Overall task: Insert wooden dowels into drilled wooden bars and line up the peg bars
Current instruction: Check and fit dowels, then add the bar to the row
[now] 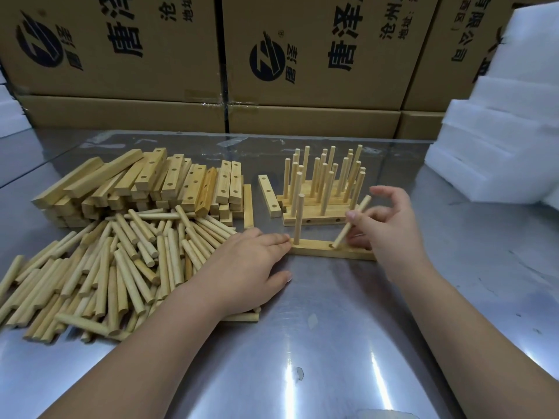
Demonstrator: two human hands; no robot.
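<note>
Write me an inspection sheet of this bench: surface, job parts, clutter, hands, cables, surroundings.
Surface: shiny metal table, scuffed, with glare.
Job's things: front bar carries one upright dowel at its left end; tilted dowel has its lower tip at the bar's middle hole; finished peg bars stand in rows behind; single drilled bar lies beside them; bar stack and loose dowel pile on the left.
Clutter: nothing seen.
Hands: left hand flat, fingertips against the front bar's left end; right hand pinches the tilted dowel.
Cables: nothing seen.
Surroundings: printed cardboard boxes behind; white foam blocks on the right.
</note>
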